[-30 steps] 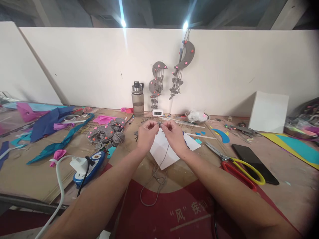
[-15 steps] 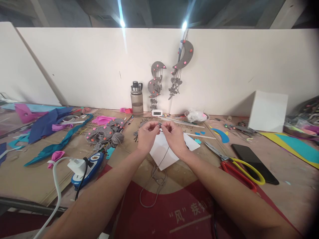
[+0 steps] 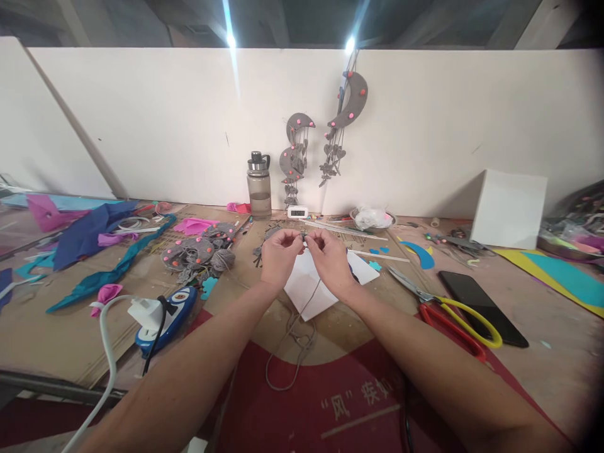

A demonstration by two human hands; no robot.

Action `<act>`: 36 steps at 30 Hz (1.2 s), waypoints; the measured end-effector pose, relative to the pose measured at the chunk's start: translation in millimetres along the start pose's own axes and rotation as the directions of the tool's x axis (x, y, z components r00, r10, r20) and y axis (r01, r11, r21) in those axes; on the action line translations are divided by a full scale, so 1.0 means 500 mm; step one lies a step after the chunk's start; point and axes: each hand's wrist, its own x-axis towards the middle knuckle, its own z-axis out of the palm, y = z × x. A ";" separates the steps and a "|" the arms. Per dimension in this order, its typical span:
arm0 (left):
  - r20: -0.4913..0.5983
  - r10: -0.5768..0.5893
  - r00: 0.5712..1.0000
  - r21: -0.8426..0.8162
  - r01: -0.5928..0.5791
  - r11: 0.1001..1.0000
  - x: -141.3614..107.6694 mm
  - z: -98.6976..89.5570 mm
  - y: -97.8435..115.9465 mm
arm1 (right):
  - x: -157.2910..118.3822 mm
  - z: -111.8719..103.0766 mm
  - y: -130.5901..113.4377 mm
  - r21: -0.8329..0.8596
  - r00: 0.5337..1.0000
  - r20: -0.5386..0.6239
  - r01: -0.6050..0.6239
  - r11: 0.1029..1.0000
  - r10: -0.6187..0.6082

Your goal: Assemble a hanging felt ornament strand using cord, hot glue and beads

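Observation:
My left hand (image 3: 280,257) and my right hand (image 3: 329,257) meet at their fingertips in the middle of the head view, both pinched on a small grey piece (image 3: 303,239) with yarn; its shape is mostly hidden by the fingers. From my right fingers a strand of grey yarn (image 3: 310,299) runs down over a white sheet (image 3: 306,296) and ends in loose loops on the red and brown board (image 3: 287,409). A ball of grey yarn (image 3: 223,260) lies left of my left hand, beside grey crescent pieces with pink dots (image 3: 189,253).
Right of my right hand lie scissors with red and yellow handles (image 3: 453,308) and a black phone (image 3: 481,308). A power strip (image 3: 167,321) is at the left. A bottle (image 3: 259,189) and small clock (image 3: 297,212) stand by the white wall (image 3: 179,126), where grey crescents (image 3: 356,100) hang.
Both hands stay together at almost the same spot, their fingers barely shifted. The whole view has tilted very slightly.

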 end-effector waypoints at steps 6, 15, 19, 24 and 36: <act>-0.016 0.004 1.000 -0.039 -0.005 0.999 0.001 0.002 -0.008 | -0.003 0.005 -0.006 -0.021 1.000 0.005 -0.022 1.000 0.022; 0.009 0.019 1.000 -0.149 -0.017 0.989 -0.003 0.009 -0.021 | -0.002 0.008 -0.009 -0.012 0.996 -0.012 -0.087 0.996 0.087; 0.021 -0.003 1.000 -0.237 0.007 0.971 -0.007 0.013 -0.013 | 0.002 0.009 -0.008 0.037 0.992 -0.004 -0.129 0.991 0.129; 0.087 -0.040 0.995 -0.334 0.067 0.940 -0.007 0.012 -0.008 | 0.010 0.007 0.006 0.249 0.979 0.059 -0.204 0.947 0.196; 0.226 -0.173 0.959 -0.174 0.214 0.961 0.015 -0.004 0.007 | 0.025 -0.013 0.029 0.138 0.988 0.109 -0.129 0.982 0.114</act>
